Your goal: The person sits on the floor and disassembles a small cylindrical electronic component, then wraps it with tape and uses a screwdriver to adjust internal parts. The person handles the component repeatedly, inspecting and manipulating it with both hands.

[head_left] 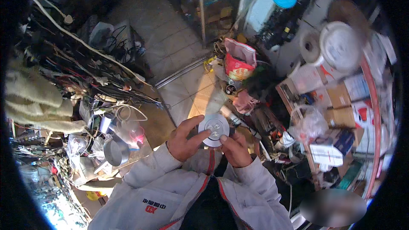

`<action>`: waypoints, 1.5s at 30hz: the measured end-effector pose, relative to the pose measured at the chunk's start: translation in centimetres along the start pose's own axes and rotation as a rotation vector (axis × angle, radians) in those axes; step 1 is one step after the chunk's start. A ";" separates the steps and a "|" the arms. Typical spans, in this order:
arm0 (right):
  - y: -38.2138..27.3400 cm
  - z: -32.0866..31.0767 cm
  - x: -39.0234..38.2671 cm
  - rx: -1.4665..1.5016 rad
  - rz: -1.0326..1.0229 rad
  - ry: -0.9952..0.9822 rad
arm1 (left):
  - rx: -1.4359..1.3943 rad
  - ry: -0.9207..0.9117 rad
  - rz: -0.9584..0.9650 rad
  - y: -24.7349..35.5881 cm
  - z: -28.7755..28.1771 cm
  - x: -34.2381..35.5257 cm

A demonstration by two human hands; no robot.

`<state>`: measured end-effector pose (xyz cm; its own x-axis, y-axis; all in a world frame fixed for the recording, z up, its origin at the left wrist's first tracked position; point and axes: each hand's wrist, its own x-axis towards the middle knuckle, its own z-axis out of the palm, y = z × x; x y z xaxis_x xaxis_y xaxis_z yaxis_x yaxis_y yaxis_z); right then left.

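In front of my chest is a round silver LED downlight (213,130), its face with three small lenses turned up toward me. My left hand (185,139) grips it from the left, the thumb lying over the face near the lenses and the index finger at the upper rim. On the lower right edge presses the thumb of my right hand (237,150), its other fingers partly hidden behind the light. Both hands are closed on the same light. Its underside cannot be seen.
Tangled cables (98,79) and a metal pan (116,150) crowd the left side. Ahead stands a red bag (240,61) on the tiled floor (177,53). To the right, cardboard boxes (339,96) and a white round tub (341,46) fill a red-edged shelf (372,123).
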<state>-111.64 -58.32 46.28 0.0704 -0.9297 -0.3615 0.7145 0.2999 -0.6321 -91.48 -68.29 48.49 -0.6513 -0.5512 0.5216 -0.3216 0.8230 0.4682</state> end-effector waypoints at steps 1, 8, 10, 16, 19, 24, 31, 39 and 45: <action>-0.8 0.2 2.2 0.046 -0.007 -0.017 | -0.002 -0.025 -0.048 -1.3 0.0 0.7; -4.8 2.1 17.5 -0.241 -0.154 0.093 | -1.072 0.232 -0.968 -13.5 0.5 4.0; -6.0 2.9 21.8 -0.273 -0.135 0.091 | -1.201 0.228 -0.996 -16.6 -0.6 6.7; -9.4 6.7 32.6 -0.410 -0.137 0.036 | -1.143 0.022 -0.927 -25.6 -1.1 13.5; -12.4 9.3 37.6 -0.559 -0.047 -0.023 | -1.294 0.209 -0.970 -29.2 -1.0 15.8; -14.9 10.2 48.1 -1.397 -0.821 -0.316 | -1.912 0.656 -0.909 -37.1 -0.9 20.7; -19.9 15.0 62.6 -1.443 -0.941 -0.614 | -1.999 0.863 -0.689 -47.0 -2.9 27.4; -21.7 19.3 78.4 -1.368 -0.675 -0.349 | -1.985 0.916 -0.683 -63.1 -7.8 32.9; -21.0 20.1 95.5 -1.430 -0.542 -0.202 | -2.022 0.835 -0.815 -82.5 -10.3 35.1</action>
<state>-105.98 -157.67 38.81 0.2055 -0.9683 0.1419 -0.5489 -0.2340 -0.8025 -80.74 -156.94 35.55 -0.3004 -0.9223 -0.2431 0.9050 -0.3561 0.2328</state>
